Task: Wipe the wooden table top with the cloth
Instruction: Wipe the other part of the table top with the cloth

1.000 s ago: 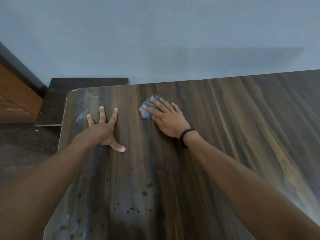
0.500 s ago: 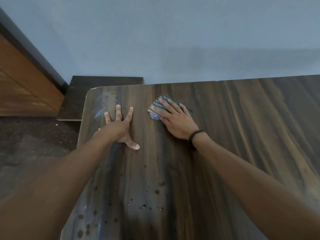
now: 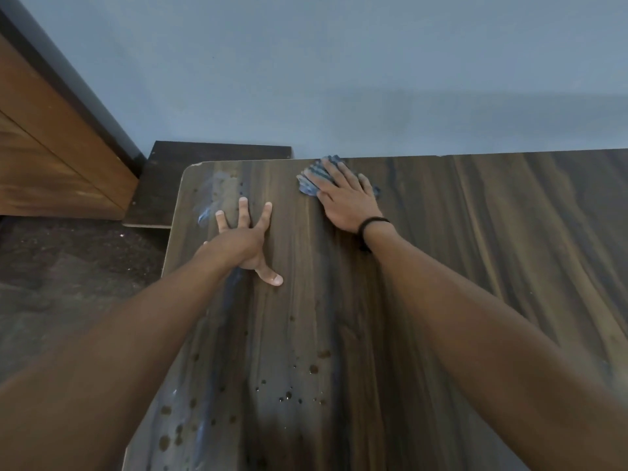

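Note:
The dark wooden table top (image 3: 475, 266) fills the right and lower part of the head view. A small blue striped cloth (image 3: 311, 180) lies at the table's far edge, near the wall. My right hand (image 3: 346, 202) presses flat on the cloth, fingers spread over it, a black band on the wrist. My left hand (image 3: 246, 239) rests palm-down on the bare wood to the left, fingers splayed, holding nothing. Water drops (image 3: 295, 392) and pale smears (image 3: 214, 198) mark the wood near the left side.
A blue-grey wall (image 3: 339, 79) runs right behind the table's far edge. A lower dark board (image 3: 204, 185) sits beyond the table's left corner. A brown wooden cabinet (image 3: 51, 158) stands at the far left above a dark floor (image 3: 68, 283).
My right hand has slid the cloth away from me to the far edge by the wall. The left hand stays planted on the wood. The view has shifted left.

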Demonstrator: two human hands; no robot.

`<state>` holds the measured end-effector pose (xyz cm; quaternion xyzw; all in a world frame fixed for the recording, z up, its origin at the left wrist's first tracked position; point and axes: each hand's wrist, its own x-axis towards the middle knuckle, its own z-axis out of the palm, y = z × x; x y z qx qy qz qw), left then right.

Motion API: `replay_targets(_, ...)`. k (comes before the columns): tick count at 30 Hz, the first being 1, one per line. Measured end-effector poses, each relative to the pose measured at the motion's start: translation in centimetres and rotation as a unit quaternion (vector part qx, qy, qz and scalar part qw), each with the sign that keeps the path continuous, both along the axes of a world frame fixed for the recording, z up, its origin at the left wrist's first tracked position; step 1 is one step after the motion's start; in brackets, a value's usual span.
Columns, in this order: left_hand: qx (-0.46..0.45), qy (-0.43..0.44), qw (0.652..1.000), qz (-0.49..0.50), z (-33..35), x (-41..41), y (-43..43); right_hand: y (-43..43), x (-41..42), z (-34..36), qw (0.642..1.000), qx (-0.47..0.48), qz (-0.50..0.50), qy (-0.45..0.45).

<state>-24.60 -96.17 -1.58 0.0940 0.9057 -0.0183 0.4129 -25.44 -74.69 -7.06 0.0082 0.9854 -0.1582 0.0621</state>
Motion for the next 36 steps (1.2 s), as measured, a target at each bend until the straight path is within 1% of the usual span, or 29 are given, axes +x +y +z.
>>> replay_targets(1,0.0,0.002,1.0,0.002,-0.1,0.1,-0.1,-0.8,-0.3,0.1,1.0,0.002,-0.01,-0.002)
replay_targets(2,-0.001,0.004,1.0,0.002,-0.2,0.3,-0.3,-1.3,0.0,0.0,1.0,0.002,0.006,0.003)
replay_targets(5,0.006,0.007,1.0,-0.006,-0.1,0.4,-0.4,0.5,3.8,-1.3,0.995,-0.002,0.094,0.029)
replay_targets(6,0.011,0.007,1.0,-0.007,0.0,0.4,-0.3,1.6,4.7,-1.4,0.995,-0.003,0.096,0.03)
replay_targets(8,0.012,0.004,1.0,-0.001,0.3,0.3,-0.1,2.6,3.9,-1.3,0.999,-0.007,0.044,0.024)
replay_targets(10,0.008,-0.001,1.0,0.001,0.4,0.3,-0.1,1.2,2.8,-1.0,1.0,-0.006,-0.013,0.013)
replay_targets(12,0.007,-0.003,1.0,-0.004,0.3,0.3,0.0,-0.5,3.2,-1.0,1.0,0.001,0.016,0.016)
replay_targets(14,0.006,-0.002,1.0,-0.005,0.3,0.3,0.0,-0.2,4.5,-1.4,0.997,-0.007,0.073,0.027)
replay_targets(15,0.004,0.0,1.0,-0.006,0.4,0.3,0.0,0.4,4.7,-1.3,0.996,-0.005,0.081,0.026)
replay_targets(16,0.001,0.001,1.0,-0.007,0.4,0.2,0.1,0.7,4.1,-1.0,0.997,-0.003,0.07,0.026)
replay_targets(19,-0.006,-0.004,1.0,-0.005,0.3,0.0,0.2,-0.3,0.9,-0.1,1.0,0.002,-0.023,0.013)
replay_targets(20,-0.007,-0.004,1.0,-0.007,0.2,0.1,0.2,-1.1,0.5,0.0,0.999,0.004,-0.03,0.011)
replay_targets(22,-0.008,0.0,1.0,-0.009,0.0,0.1,0.0,-1.7,1.5,-0.3,1.0,-0.002,0.023,0.016)
replay_targets(24,-0.001,0.001,1.0,-0.009,0.0,0.2,-0.1,-0.3,3.8,-0.9,0.996,-0.004,0.084,0.025)
replay_targets(25,0.002,-0.001,1.0,-0.008,0.0,0.2,0.0,0.8,4.1,-0.9,0.996,0.001,0.089,0.025)
replay_targets(27,0.002,-0.003,1.0,0.0,0.0,0.1,0.0,1.9,2.4,-0.8,0.999,0.005,0.036,0.024)
replay_targets(29,0.001,-0.004,1.0,0.001,-0.1,0.0,-0.1,0.9,0.0,-0.5,1.0,0.007,-0.018,0.019)
replay_targets(33,0.001,0.002,1.0,-0.002,-0.5,-0.1,-0.2,0.3,-2.9,-0.5,0.999,0.007,0.053,-0.008)
replay_targets(36,0.0,0.0,1.0,0.001,-0.4,-0.2,-0.1,-0.6,-4.2,-0.1,1.0,-0.004,-0.009,-0.004)
